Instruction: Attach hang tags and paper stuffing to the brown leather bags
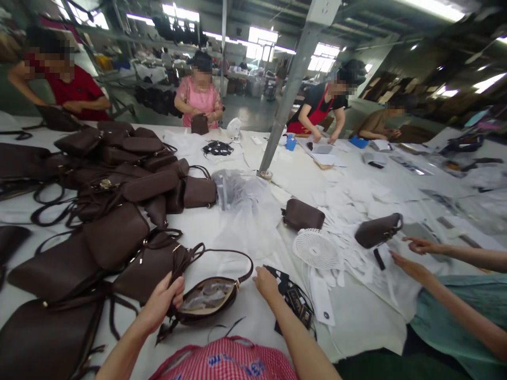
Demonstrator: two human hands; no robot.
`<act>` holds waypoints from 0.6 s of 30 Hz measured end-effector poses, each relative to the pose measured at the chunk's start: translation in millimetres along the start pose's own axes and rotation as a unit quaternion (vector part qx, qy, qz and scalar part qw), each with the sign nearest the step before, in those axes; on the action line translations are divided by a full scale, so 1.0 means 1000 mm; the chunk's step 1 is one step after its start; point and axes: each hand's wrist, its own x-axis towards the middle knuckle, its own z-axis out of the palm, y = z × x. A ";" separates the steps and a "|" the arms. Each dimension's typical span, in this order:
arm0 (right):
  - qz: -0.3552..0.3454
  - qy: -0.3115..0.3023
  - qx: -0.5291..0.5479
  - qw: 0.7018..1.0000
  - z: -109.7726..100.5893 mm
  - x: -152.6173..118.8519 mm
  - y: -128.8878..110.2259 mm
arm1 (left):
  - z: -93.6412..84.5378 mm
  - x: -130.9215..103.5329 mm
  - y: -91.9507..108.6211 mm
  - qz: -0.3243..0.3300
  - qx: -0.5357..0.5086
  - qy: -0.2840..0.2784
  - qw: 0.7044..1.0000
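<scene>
In the head view a small dark brown handbag (208, 310) lies before me with its zip top open and crumpled translucent wrapping inside. My left hand (163, 301) is closed around its left end, where the straps gather. The bag's thin strap (249, 259) arches over to the right. Beside that strap is my right hand (266, 284), its fingers curled together; whatever they pinch is hidden. Black hang tags (296, 302) with cords are piled right next to my right hand, partly behind the wrist.
Many brown bags (116, 232) are heaped on the left. A white fan (316, 249) and another brown bag (304, 214) stand to the right. A co-worker's hands (410, 264) are near a bag (378, 230) there. A metal post (283, 100) rises from the table.
</scene>
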 end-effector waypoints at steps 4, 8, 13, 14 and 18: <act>0.020 0.030 0.029 0.999 0.032 0.013 0.007 | 0.005 -0.004 -0.002 0.000 0.005 0.033 0.999; -0.028 0.058 0.103 0.993 0.037 0.024 0.026 | 0.010 -0.004 0.000 0.004 0.000 0.073 0.997; -0.067 0.100 0.225 0.967 0.035 0.030 0.047 | 0.015 0.000 0.001 0.005 -0.004 0.088 0.996; -0.066 0.106 0.247 0.961 0.034 0.032 0.052 | 0.016 0.000 0.001 0.003 -0.005 0.086 0.996; -0.062 0.098 0.296 0.948 0.025 0.037 0.068 | 0.020 0.000 -0.002 -0.002 -0.009 0.076 0.997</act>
